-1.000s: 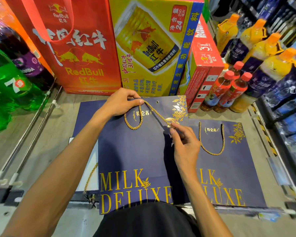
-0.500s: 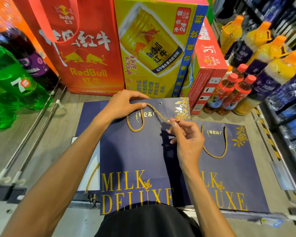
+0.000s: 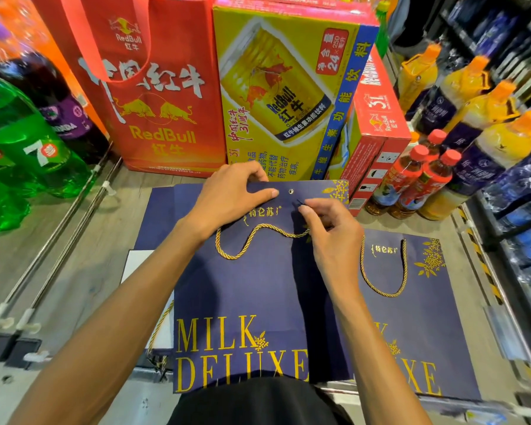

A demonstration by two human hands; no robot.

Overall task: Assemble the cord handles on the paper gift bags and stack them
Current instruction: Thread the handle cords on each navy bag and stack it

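Observation:
A navy paper gift bag (image 3: 252, 289) with gold "MILK DELUXE" lettering lies flat in front of me. My left hand (image 3: 227, 197) grips its top edge, thumb pressed beside the metal eyelet (image 3: 291, 191). My right hand (image 3: 328, 228) pinches the thin dark tip of the gold cord handle (image 3: 252, 237) just below and right of that eyelet. The cord's slack loops across the bag under both hands. A second navy bag (image 3: 417, 320) with its gold cord handle (image 3: 383, 271) fitted lies under it to the right. More navy bags (image 3: 157, 216) stick out at the left.
A red RedBull bag (image 3: 154, 87), a yellow RedBull carton (image 3: 282, 96) and a red box (image 3: 377, 124) stand right behind the bags. Green and purple soda bottles (image 3: 28, 142) crowd the left, red-capped and orange-capped bottles (image 3: 417, 179) the right. Metal rails (image 3: 62, 228) run along the left.
My right hand has carried the cord tip up to just beside the eyelet. My left hand let go of the cord and shifted right along the top edge. The cord loop dropped lower.

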